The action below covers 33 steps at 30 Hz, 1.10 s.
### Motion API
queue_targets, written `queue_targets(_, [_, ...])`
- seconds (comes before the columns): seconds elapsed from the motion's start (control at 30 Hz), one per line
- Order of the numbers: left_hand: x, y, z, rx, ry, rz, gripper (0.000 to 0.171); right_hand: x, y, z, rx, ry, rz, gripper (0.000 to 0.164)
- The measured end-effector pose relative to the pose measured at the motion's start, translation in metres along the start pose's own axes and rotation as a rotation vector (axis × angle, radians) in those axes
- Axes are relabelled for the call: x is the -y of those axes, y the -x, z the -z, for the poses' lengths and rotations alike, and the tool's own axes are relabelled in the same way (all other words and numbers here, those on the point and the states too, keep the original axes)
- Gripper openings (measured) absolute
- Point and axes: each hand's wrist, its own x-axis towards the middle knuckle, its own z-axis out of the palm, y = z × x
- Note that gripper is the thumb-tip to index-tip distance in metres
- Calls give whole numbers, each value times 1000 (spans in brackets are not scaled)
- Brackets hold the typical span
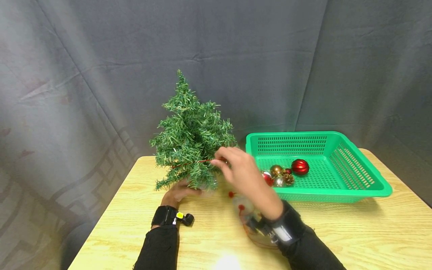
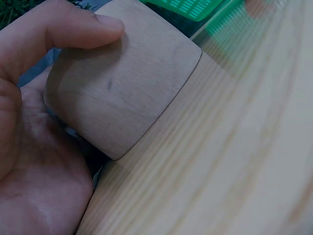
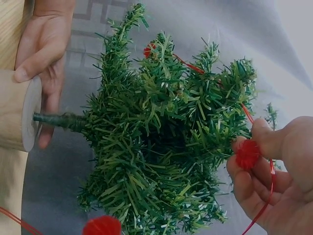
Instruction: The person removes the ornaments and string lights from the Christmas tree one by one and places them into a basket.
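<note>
A small artificial Christmas tree (image 1: pixel 192 131) stands upright on the wooden table, on a round wooden base (image 2: pixel 127 83). My left hand (image 1: pixel 182 190) grips this base low on its left side, thumb on its face in the left wrist view. At the tree's lower right, my right hand (image 1: pixel 241 168) pinches a red pom-pom garland cord (image 1: pixel 205 161) between thumb and fingers. One red pom-pom (image 3: pixel 248 154) sits at those fingertips. The cord runs across the lower front branches, where another pom-pom (image 3: pixel 149 50) shows among the needles.
Loose garland with red pom-poms (image 1: pixel 241 207) hangs below my right wrist, blurred. A green basket (image 1: pixel 330 193) stands at the right, holding a red ball (image 1: pixel 300 167), a gold ball (image 1: pixel 276 170), a silver ball (image 1: pixel 279 182) and a pine cone (image 1: pixel 288 179). Grey cloth (image 1: pixel 263 67) hangs behind.
</note>
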Motion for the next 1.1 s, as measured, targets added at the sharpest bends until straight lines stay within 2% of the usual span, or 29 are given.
queue_targets(0.2, [0,2,-1,4,33,11,97,1,0,0,5,-3,-19,14])
queue_targets(0.3, [0,2,-1,47,51,-1,99,0,0,-1,-3,-14,-24,13])
queue_targets(0.47, [-1,1,-1,124,38,46,116,-1,0,0,-10,-22,-17,17])
queue_targets(0.63, [-1,0,0,123,51,82,119,-2,1,-1,4,-6,-9,17])
queue_targets(0.7, [0,0,0,126,55,73,118,-1,1,-1,10,-8,-14,14])
queue_targets(0.77, [0,-1,1,145,62,52,118,-1,1,-1,12,-18,-26,11])
queue_targets(0.9, [1,-5,2,245,46,-29,117,-1,1,0,17,-24,-41,15])
queue_targets(1.0, [0,-8,1,304,37,-143,110,-2,2,0,27,-14,-36,23])
queue_targets(1.1, [-2,-11,-3,293,46,-255,96,-1,2,0,45,-2,-38,29])
